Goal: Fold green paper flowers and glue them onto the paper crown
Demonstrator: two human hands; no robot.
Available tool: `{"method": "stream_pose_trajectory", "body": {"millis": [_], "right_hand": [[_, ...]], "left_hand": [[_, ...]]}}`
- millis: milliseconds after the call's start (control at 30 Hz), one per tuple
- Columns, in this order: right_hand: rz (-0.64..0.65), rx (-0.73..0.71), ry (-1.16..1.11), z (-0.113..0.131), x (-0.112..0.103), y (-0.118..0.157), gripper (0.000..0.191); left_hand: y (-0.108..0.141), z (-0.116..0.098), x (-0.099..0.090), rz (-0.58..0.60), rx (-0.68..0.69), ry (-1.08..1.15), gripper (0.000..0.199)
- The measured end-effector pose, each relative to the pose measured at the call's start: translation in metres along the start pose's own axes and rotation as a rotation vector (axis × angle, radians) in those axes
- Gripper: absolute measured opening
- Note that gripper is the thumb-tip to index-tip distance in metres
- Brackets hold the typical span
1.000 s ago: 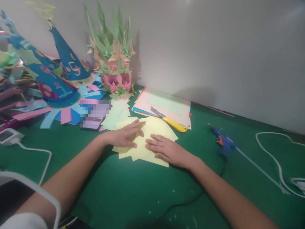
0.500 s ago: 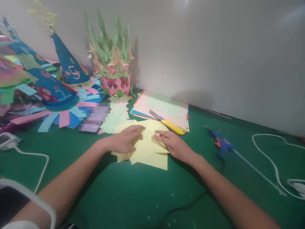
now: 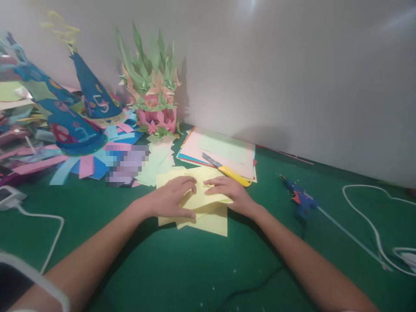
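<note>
Several yellow paper sheets (image 3: 211, 223) lie overlapping on the green table in front of me. My left hand (image 3: 172, 197) is at their left side, fingers curled over the top sheet and thumb stretched along its near edge. At the right side, my right hand (image 3: 232, 195) has its fingers on top of the same sheet, its thumb hidden. The near edge of this top sheet is bowed up off the sheets below. Just beyond my right hand, a yellow utility knife (image 3: 235, 175) with its blade out rests on a stack of coloured paper (image 3: 224, 147).
A blue glue gun (image 3: 300, 197) with a long glue stick lies at right, near a white cable (image 3: 367, 206). Paper party hats (image 3: 94, 93), a folded-paper pineapple (image 3: 156, 95) and pale green paper pieces (image 3: 156, 162) stand or lie at left. A wall rises behind the table.
The top yellow sheet's near edge has lifted and curved. My left thumb has moved right along it, and my right hand has shifted slightly left.
</note>
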State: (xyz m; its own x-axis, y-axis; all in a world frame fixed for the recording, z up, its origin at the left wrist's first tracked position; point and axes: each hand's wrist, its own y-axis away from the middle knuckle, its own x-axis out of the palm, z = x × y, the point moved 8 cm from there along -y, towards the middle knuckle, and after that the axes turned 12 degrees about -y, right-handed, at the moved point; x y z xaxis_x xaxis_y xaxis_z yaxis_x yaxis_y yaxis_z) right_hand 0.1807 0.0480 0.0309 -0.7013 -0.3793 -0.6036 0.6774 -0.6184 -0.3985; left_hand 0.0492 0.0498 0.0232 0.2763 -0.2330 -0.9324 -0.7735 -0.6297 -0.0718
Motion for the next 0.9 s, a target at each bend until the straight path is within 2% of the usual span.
{"method": "stream_pose_trajectory", "body": {"millis": [67,133,167,267,333,400,467,500,600,700,900], "right_hand": [[-0.157,0.035,-0.075,0.002,-0.011,-0.002,0.021],[-0.324,0.121,-0.134,-0.001,-0.022,0.0,0.018],[-0.401,0.18,-0.163,-0.004,-0.027,0.003,0.018],[-0.542,0.308,-0.332,-0.013,-0.033,0.01,0.028],[-0.49,0.328,-0.521,-0.012,-0.027,0.006,0.043],[-0.353,0.393,-0.719,-0.01,-0.012,0.002,0.052],[-0.236,0.532,-0.875,-0.011,0.004,0.002,0.048],[-0.206,0.605,-0.925,-0.013,0.01,0.005,0.045],[-0.219,0.749,-0.967,-0.024,0.018,0.013,0.04],[-0.28,0.826,-0.951,-0.037,0.021,0.021,0.04],[-0.396,0.91,-0.907,-0.052,0.021,0.03,0.037]], "left_hand": [[-0.004,-0.008,-0.006,-0.101,-0.016,-0.034,0.042],[-0.005,-0.013,-0.014,-0.197,-0.074,-0.035,0.017],[-0.005,-0.013,-0.018,-0.241,-0.126,-0.033,0.012],[0.0,-0.01,-0.03,-0.33,-0.28,0.119,0.018],[0.006,-0.001,-0.028,-0.338,-0.448,0.457,0.023],[0.006,-0.003,-0.014,-0.269,-0.517,0.935,0.028],[0.004,-0.007,-0.001,-0.228,-0.548,1.211,0.033],[0.004,-0.007,0.005,-0.225,-0.569,1.263,0.034],[0.002,0.002,0.025,-0.184,-0.648,1.172,0.034],[-0.002,0.009,0.034,-0.156,-0.612,0.988,0.032],[-0.003,0.022,0.032,-0.204,-0.588,0.888,0.03]]}}
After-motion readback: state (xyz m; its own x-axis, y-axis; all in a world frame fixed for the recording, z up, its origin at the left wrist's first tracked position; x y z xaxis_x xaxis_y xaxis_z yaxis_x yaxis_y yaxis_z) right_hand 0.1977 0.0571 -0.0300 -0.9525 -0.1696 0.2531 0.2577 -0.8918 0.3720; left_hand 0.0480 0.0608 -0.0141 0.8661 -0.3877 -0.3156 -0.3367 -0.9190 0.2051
